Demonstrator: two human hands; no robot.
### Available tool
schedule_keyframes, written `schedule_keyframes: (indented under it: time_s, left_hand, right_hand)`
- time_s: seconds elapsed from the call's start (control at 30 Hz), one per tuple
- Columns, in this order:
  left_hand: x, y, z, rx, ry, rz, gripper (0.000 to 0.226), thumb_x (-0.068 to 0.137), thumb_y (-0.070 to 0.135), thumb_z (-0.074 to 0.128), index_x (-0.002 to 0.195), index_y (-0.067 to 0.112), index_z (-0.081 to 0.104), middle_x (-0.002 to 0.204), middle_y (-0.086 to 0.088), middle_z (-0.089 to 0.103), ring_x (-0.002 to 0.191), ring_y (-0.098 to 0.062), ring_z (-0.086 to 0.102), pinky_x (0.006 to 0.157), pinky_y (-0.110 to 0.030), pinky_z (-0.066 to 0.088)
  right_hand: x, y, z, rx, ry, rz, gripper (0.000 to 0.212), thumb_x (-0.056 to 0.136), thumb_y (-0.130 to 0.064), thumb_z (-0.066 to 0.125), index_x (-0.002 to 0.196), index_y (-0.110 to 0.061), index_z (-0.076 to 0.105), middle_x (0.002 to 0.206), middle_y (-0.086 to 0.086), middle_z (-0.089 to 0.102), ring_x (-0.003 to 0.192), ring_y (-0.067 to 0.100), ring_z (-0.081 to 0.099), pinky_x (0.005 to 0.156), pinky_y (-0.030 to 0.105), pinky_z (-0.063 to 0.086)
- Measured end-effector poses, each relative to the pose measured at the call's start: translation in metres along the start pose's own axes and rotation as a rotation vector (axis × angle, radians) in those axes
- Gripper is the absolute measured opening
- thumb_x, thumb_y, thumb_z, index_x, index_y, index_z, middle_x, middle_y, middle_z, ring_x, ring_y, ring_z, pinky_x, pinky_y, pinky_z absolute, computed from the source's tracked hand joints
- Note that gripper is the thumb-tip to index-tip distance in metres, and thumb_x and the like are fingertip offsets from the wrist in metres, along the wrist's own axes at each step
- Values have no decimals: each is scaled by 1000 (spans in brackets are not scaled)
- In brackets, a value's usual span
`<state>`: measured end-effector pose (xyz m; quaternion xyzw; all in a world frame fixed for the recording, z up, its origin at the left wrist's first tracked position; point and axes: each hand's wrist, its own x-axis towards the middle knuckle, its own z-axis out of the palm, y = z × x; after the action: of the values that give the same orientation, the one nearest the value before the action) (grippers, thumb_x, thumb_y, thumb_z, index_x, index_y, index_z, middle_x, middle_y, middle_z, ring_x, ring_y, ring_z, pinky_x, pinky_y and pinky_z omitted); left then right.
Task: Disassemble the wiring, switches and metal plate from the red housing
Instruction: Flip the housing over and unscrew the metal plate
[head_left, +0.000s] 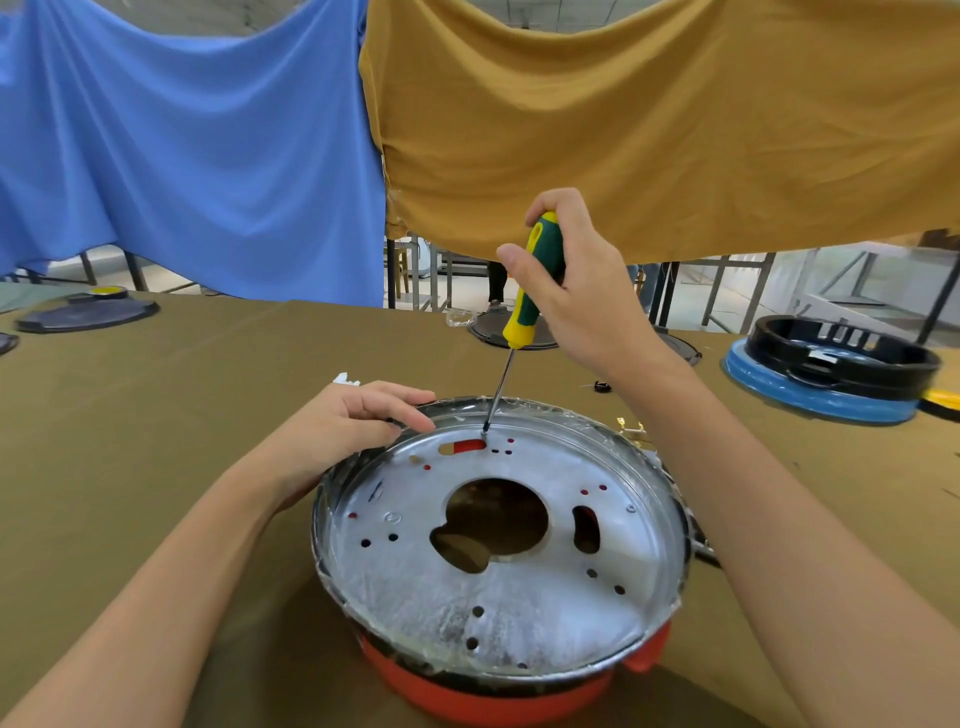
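**Screwdriver Tip on the Metal Plate**

On the brown surface (156, 415) sits the red housing (498, 696), close to the person. A round metal plate (519, 597) lies on top of it, with a big hole in the middle and many small holes around it. The right hand (582, 291) grips a green and yellow screwdriver (535, 275), with its fingers curled round the handle. The thin shaft points down and its tip touches the plate near the far edge, just beside a red slot. The left hand (353, 415) rests on the far left rim of the plate, with its fingers bent over the edge. Far off on the right sits a black ring (841, 358) on a blue base (810, 400). A dark lid (85, 314) lies far off on the left. Behind the surface hang a blue cloth (182, 140) and a yellow-brown cloth (649, 114).
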<state>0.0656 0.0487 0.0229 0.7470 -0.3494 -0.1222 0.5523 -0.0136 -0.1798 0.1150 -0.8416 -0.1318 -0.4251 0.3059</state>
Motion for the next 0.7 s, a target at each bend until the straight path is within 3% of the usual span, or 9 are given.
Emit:
schedule_keyframes:
  time_s: [0.2,0.4,0.57,0.7]
  left_hand:
    - [0,-1,0,-8,-4,-5,41,94,-8,51,87,18,82,124,20,66,113,-4,63,84,-24,56]
    - [-1,0,1,-24,8,-6,40,94,-8,50,88,16,82,123,20,67,112,-2,63,82,-20,56]
    - [-3,0,3,-43,16,-7,42,94,-8,49,86,17,82,123,19,67,113,-2,62,85,-23,54]
    - [-3,-1,4,-63,14,-10,41,94,-8,49,87,16,82,124,18,67,114,-3,62,85,-23,54]
  right_hand:
    - [2,-11,6,-165,37,2,38,98,-45,58,118,-14,50,72,-9,42,65,10,42,63,24,32]
    - [6,-17,3,-153,-44,72,30,104,-32,49,130,-17,48,77,-10,46,70,11,47,66,27,37]
    - [19,-25,-5,-429,-121,100,42,95,-54,57,101,-13,51,72,-2,52,63,18,48,54,30,36]
    - [33,-36,-2,-665,-165,104,51,96,-62,48,73,-18,34,67,-1,46,56,15,40,48,31,26]
